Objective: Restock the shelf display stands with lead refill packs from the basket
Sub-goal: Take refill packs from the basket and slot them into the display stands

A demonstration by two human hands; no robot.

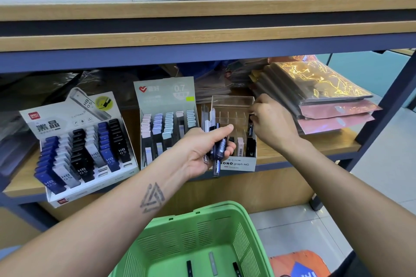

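Left grip (203, 150) around refill packs (217, 146)

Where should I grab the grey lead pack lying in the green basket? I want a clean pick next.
Judging by its pose, pinch the grey pack across its narrow long sides, fingers coming straight down from above: it lies flat on the basket floor, apart from the two black packs.

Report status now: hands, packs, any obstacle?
Left hand grips dark lead refill packs. Right hand pinches at clear acrylic stand. Nothing blocking.

Wood-edged shelving (202, 38) on dark frame, pale tiled floor (382, 164)
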